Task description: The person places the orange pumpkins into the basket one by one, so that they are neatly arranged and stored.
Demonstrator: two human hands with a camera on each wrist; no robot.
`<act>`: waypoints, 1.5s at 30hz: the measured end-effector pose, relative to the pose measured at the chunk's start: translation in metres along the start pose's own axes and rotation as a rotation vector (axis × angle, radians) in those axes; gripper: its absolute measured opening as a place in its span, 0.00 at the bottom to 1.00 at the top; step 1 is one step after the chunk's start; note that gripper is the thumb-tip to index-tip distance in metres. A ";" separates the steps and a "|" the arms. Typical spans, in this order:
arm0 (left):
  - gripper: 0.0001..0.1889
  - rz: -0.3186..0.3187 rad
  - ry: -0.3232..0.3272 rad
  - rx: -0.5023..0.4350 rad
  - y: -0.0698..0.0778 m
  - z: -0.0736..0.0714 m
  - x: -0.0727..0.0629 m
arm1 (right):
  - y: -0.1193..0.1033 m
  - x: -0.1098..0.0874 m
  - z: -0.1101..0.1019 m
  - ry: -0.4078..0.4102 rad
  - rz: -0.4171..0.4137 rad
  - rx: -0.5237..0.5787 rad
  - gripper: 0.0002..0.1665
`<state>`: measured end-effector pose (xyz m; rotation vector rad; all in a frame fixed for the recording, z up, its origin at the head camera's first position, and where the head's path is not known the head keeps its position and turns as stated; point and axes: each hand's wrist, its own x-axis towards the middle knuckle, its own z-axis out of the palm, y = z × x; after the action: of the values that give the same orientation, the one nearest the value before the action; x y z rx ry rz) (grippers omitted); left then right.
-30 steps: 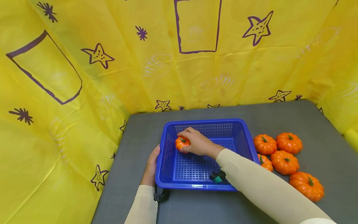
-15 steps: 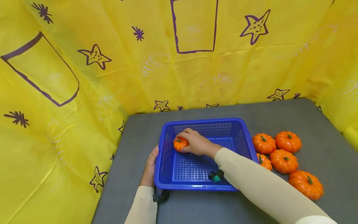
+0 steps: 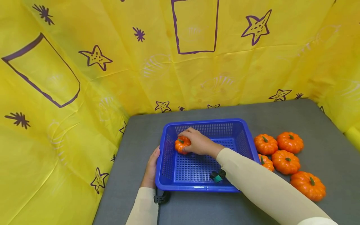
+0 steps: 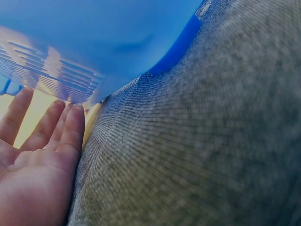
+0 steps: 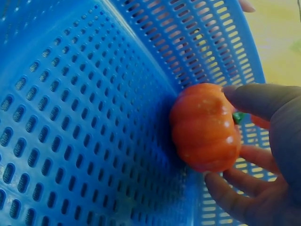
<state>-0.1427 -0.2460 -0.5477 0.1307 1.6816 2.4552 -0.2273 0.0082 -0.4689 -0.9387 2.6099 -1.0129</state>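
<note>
A yellow cloth (image 3: 180, 70) is hanging across the top and left of the head view, behind a grey counter (image 3: 202, 207). A blue basket (image 3: 197, 188) is sitting at the centre of the frame. The right arm (image 3: 258, 184) is slanting up from the lower right, crossing over the basket's right side; the left arm (image 3: 144, 203) is rising from the bottom edge. Five loose pumpkins (image 3: 286, 162) are lying at the right of the frame. The left hand (image 3: 152, 165) is touching the basket's outer left side, its fingers extending nearly straight and slightly spread. The right hand (image 3: 199, 143) is reaching down inside, thumb and fingers pinching an orange pumpkin (image 3: 182, 146) near the left wall. Its green stem (image 3: 181, 141) is showing.
</note>
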 end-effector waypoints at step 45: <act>0.32 -0.049 0.016 0.007 0.000 0.000 -0.002 | -0.009 -0.030 -0.059 0.157 -0.009 0.258 0.39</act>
<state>-0.1403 -0.2465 -0.5478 0.0703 1.6792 2.4211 -0.2224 0.0535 -0.4198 -0.8396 2.5130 -1.4381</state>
